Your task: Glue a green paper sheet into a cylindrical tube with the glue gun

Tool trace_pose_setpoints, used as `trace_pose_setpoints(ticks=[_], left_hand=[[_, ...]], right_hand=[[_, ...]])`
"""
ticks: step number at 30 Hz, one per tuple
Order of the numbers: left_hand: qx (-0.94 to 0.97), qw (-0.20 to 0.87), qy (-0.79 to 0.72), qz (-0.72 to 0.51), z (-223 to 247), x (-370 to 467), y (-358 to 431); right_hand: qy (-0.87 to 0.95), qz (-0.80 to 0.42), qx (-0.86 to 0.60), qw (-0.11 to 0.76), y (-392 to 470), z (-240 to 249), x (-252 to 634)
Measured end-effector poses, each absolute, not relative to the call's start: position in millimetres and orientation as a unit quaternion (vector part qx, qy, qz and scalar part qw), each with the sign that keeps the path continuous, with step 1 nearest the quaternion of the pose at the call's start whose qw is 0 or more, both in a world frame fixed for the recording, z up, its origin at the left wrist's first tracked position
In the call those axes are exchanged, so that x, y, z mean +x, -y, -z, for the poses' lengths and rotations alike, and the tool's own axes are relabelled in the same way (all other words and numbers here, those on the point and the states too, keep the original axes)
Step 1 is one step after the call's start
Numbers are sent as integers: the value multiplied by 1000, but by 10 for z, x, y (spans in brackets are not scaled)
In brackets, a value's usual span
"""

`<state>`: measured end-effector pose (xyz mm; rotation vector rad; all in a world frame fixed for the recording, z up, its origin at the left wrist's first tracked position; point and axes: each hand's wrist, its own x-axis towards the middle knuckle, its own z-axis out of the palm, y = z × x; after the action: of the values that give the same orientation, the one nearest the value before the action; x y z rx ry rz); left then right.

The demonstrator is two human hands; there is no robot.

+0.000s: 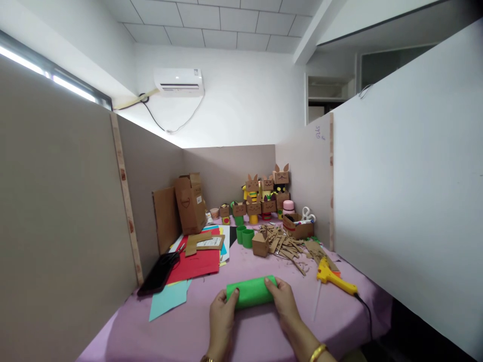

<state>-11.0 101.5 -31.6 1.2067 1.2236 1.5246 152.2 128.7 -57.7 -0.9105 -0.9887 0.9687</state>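
Note:
A green paper tube (251,292) is held lengthwise just above the purple tablecloth (199,327), near the front of the table. My left hand (224,314) grips its left end, thumb on top. At the right end, my right hand (284,301) closes round the tube with its thumb on the upper side. Two short green rolls (248,238) stand upright farther back, beside a small brown cardboard box (260,244). To the right lies a yellow glue gun (335,280) with a black cord.
Colored paper sheets (196,266) and a black tablet (158,274) lie on the left, near a tall carton (189,203). Cardboard scraps (281,241), a supply box (298,229) and cardboard animal figures (253,206) stand or lie behind. Partitions flank the table.

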Motion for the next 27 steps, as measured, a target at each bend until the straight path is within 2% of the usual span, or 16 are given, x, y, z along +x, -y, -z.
trace_pose_setpoints(ticks=[13, 27], left_hand=[[495, 368, -517, -593, 377, -132, -1093], [524, 347, -487, -607, 455, -134, -1096]], right_hand=[[442, -472, -367, 669, -1217, 482, 1479], [449, -447, -378, 674, -1283, 585, 1483]])
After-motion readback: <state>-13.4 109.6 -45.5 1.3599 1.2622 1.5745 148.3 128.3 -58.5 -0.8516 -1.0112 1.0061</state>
